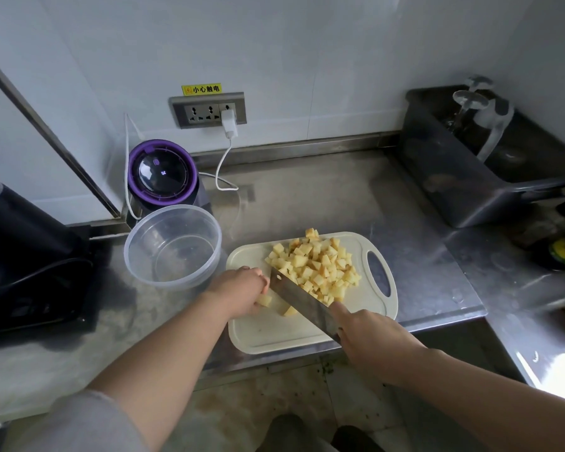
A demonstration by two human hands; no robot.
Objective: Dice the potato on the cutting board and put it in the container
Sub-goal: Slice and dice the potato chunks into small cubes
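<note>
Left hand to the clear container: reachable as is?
Probably yes: the container sits open beside the left hand, just left of the cutting board, nothing between. The hand grips a potato piece, though.

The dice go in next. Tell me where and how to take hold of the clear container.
Pinch the clear container at its near rim, on the side facing the cutting board, coming down from above and in front. It stands upright, open and empty, so the rim is free to take. The purple appliance crowds its far side.
</note>
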